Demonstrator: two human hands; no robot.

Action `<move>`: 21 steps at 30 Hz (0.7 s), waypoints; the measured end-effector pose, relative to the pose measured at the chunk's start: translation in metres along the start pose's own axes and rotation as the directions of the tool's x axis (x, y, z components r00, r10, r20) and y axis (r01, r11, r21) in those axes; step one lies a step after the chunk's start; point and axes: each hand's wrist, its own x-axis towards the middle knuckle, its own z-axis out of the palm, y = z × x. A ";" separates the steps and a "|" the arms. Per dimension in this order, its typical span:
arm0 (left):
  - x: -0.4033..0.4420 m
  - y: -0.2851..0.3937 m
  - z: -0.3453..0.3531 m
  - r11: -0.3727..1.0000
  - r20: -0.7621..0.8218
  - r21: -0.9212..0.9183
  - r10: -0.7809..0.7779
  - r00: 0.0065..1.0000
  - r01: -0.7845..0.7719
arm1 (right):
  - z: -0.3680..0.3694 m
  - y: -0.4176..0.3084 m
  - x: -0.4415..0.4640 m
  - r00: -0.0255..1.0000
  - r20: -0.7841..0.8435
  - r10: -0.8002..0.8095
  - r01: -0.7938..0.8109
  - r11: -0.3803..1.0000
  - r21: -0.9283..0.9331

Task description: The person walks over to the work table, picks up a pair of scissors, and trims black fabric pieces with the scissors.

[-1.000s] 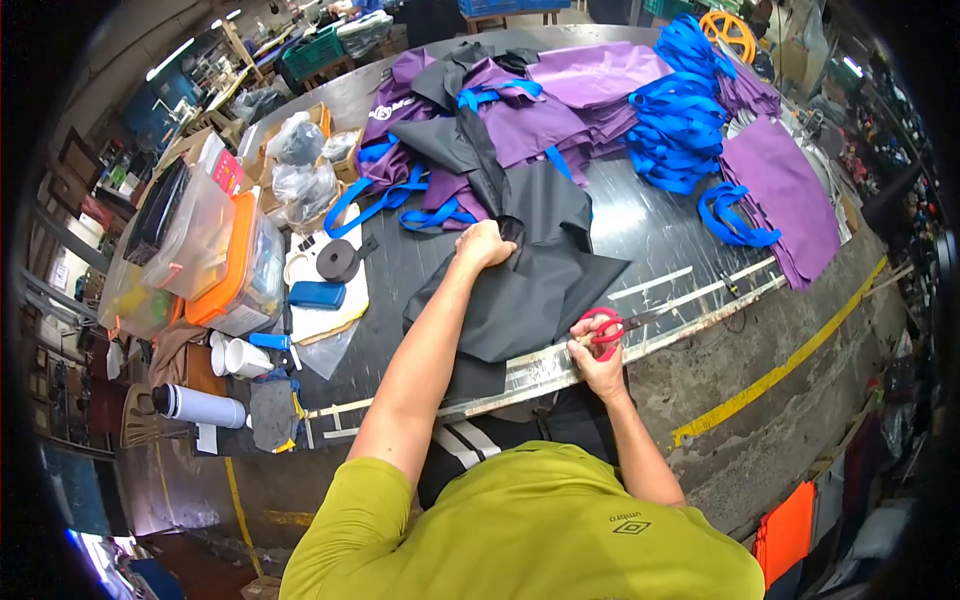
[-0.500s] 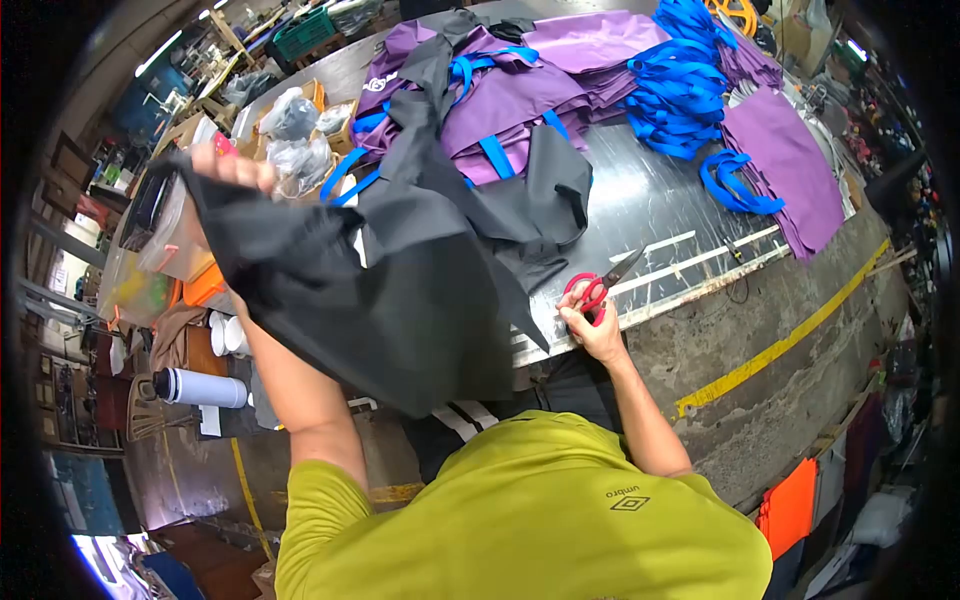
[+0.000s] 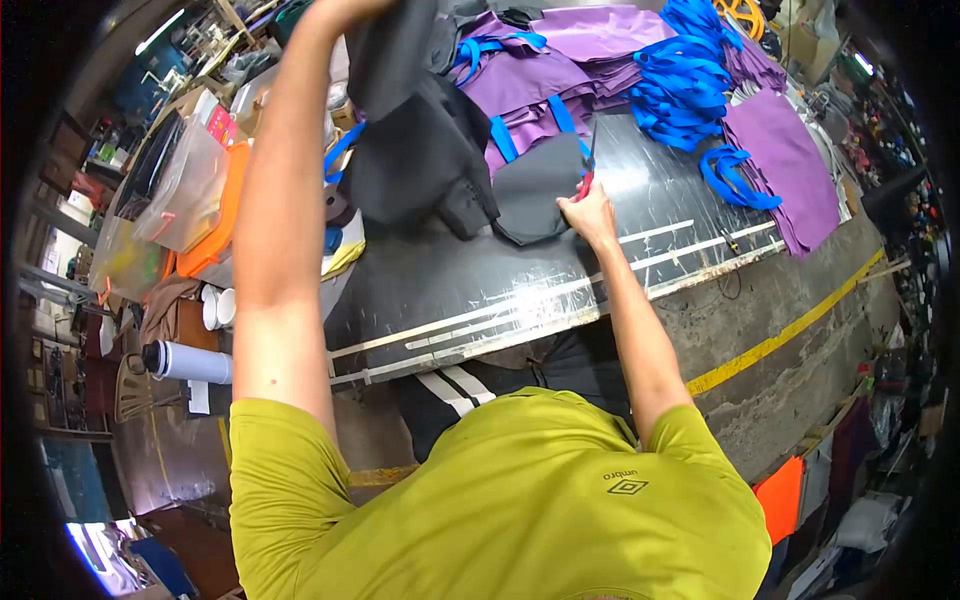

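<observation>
The right hand grips scissors beside black cloth; what the left hand, partly cropped, holds I cannot tell.

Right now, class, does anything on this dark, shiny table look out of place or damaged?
Nothing looks spilled. The black sheet fabric is crumpled and bunched, unlike the flatter stack of purple cloth beyond it. The dark, shiny tabletop looks worn, with pale scratches near its front edge.
</observation>
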 end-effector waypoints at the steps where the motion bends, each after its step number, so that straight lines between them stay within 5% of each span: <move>1: -0.032 0.096 -0.029 0.894 0.168 0.385 -0.311 0.935 0.229 | -0.003 -0.008 -0.009 1.000 0.002 0.011 -0.011 1.000 0.023; 4: -0.099 0.110 0.012 0.956 -0.160 0.294 0.021 0.987 0.027 | -0.015 -0.025 -0.047 0.998 0.057 0.009 -0.013 0.997 0.076; 5: -0.127 0.134 0.022 0.995 -0.211 -0.078 -0.077 0.974 0.062 | -0.008 -0.016 -0.053 0.994 0.006 -0.105 0.105 0.994 0.009; 7: -0.201 0.156 0.041 0.942 0.120 -0.041 -0.327 0.937 0.334 | -0.007 -0.008 -0.062 0.992 0.064 -0.108 0.109 0.994 -0.004; 9: -0.276 0.155 0.072 0.803 0.436 0.076 -0.560 0.705 0.591 | -0.013 -0.014 -0.081 0.985 0.170 -0.037 0.019 0.994 0.107; 12: -0.351 0.170 0.095 0.622 0.509 0.286 -0.743 0.435 0.729 | -0.015 -0.014 -0.128 0.949 0.311 -0.055 -0.088 0.900 0.426; 14: -0.373 0.176 0.105 0.620 0.450 0.347 -0.769 0.455 0.704 | -0.012 -0.012 -0.162 0.887 0.448 -0.116 -0.198 0.779 0.595; 17: -0.386 0.161 0.116 0.671 0.423 0.252 -0.724 0.545 0.697 | -0.048 -0.048 -0.187 0.694 0.718 -0.058 -0.432 0.764 0.479; 19: -0.409 0.123 0.132 0.402 0.579 -0.288 -0.650 0.492 0.869 | -0.063 -0.051 -0.187 0.735 0.672 -0.096 -0.310 0.833 0.458; 21: -0.400 0.130 0.113 -0.042 0.605 -0.711 -0.546 0.580 0.702 | -0.078 -0.042 -0.182 0.814 0.553 -0.177 -0.084 0.906 0.414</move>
